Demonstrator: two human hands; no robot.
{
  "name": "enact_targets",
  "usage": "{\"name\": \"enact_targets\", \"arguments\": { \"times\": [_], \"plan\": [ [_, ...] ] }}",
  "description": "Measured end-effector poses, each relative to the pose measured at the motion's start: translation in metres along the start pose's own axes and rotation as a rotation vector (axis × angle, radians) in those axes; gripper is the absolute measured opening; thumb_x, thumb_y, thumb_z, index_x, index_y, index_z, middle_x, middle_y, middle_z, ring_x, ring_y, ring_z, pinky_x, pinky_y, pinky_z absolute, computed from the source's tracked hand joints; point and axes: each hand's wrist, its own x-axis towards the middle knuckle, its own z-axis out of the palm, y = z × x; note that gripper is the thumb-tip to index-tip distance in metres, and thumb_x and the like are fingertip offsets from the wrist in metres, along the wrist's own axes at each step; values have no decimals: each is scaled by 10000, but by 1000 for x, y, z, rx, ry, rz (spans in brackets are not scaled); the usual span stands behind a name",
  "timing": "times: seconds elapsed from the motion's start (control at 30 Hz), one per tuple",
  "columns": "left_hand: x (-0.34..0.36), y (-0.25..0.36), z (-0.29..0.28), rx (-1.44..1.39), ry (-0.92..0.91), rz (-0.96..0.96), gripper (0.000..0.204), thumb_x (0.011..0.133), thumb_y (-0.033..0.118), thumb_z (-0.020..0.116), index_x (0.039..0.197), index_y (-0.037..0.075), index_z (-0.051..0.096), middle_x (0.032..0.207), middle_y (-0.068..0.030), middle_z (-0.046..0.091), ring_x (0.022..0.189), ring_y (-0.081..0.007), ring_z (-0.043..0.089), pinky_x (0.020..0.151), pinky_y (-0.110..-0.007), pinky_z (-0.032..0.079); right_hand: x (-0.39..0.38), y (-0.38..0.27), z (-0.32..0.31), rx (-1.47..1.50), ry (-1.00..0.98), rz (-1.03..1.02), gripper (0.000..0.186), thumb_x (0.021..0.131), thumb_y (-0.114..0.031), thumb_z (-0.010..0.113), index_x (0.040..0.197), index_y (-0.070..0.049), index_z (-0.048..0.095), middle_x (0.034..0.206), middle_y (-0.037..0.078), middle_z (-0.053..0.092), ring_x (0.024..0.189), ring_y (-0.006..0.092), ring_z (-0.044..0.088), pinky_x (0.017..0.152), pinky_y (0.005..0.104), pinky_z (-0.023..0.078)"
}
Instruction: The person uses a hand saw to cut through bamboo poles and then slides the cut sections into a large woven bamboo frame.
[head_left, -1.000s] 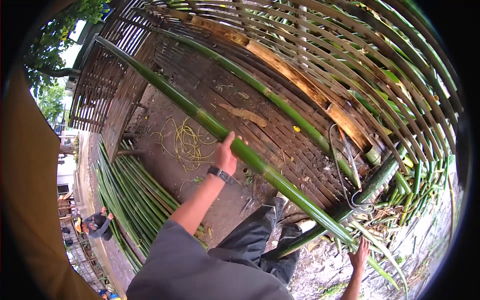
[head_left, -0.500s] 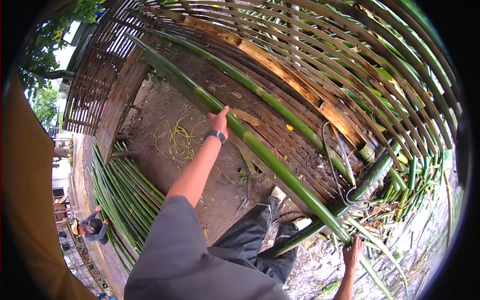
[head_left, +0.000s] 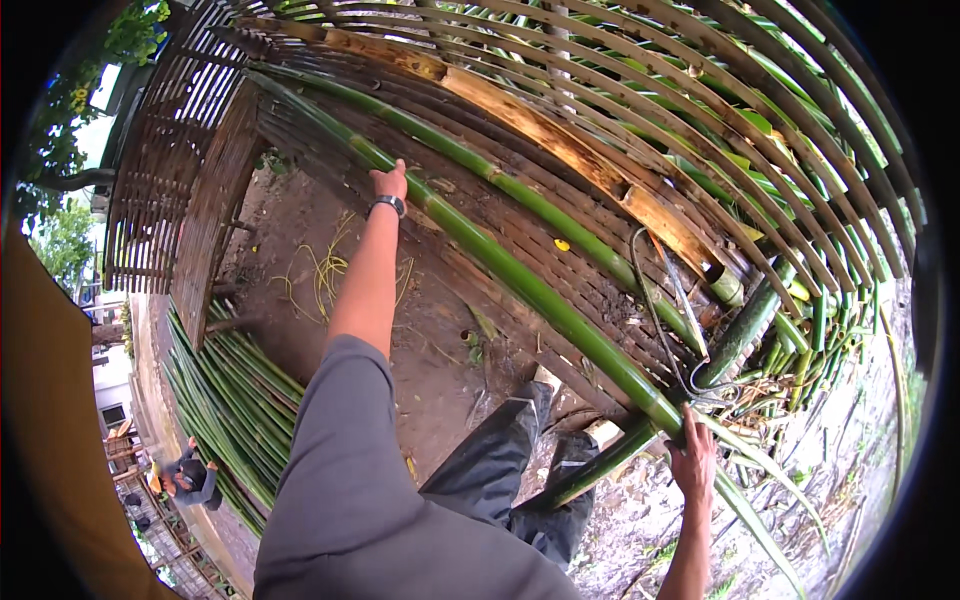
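Note:
A long green bamboo pole (head_left: 520,287) runs diagonally over a slatted bamboo platform (head_left: 490,225). My left hand (head_left: 389,183), with a watch at the wrist, is wrapped round it toward its far end. My right hand (head_left: 690,450) grips it near its lower end, where pale green split strips trail away. Behind it, a second green pole (head_left: 540,207) lies on the slats beside a split tan bamboo piece (head_left: 530,125). A dark bent metal tool (head_left: 650,300) is close to those poles' lower ends. A thick green crosspiece (head_left: 590,475) runs beneath my pole.
Curved slatted fencing (head_left: 720,90) rises behind, with another panel (head_left: 150,200) at left. A pile of green poles (head_left: 230,400) lies lower left, near another person (head_left: 188,478). Yellow twine (head_left: 325,270) lies on the dirt. My legs (head_left: 480,440) and cut strips (head_left: 780,380) are below right.
Both my hands have moved away from me with the pole, upward in the picture. The pole now lies nearer the second pole and over more of the slatted platform.

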Motion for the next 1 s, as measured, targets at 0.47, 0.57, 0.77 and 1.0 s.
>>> {"name": "enact_targets", "arguments": {
  "times": [0.47, 0.57, 0.77, 1.0],
  "plan": [
    [-421, -29, 115, 1066, -1008, 1456, 436, 719, 165, 806, 1130, 114, 671, 1168, -67, 670, 1116, -291, 593, 1002, -463, 440, 31, 15, -16, 8, 46, 170, 832, 839, -145, 795, 1584, -295, 457, 1140, 144, 586, 1063, 342, 601, 968, 469, 474],
    [-406, -44, 121, 777, -1058, 1435, 290, 701, 74, 736, 980, 118, 673, 1007, -36, 689, 1009, -262, 628, 929, -435, 452, 34, 18, -16, 80, -10, 213, 736, 847, -246, 816, 1530, -246, 540, 1173, 167, 587, 1109, 347, 603, 976, 456, 513],
    [-406, -82, 125, 573, -1002, 1448, 151, 774, 87, 634, 905, 115, 704, 872, -52, 697, 925, -261, 670, 843, -429, 494, 71, 22, -11, -138, 233, 102, 450, 805, -379, 841, 1100, -72, 692, 1131, 115, 634, 1128, 325, 582, 961, 469, 470],
    [-392, -75, 117, 673, -1022, 1449, 143, 735, 119, 711, 870, 128, 662, 869, -24, 670, 919, -227, 647, 860, -391, 483, 116, 13, -10, -382, 196, -15, 450, 707, -290, 864, 1009, -41, 642, 1065, 122, 602, 1073, 320, 565, 970, 454, 437]
  ]
}}
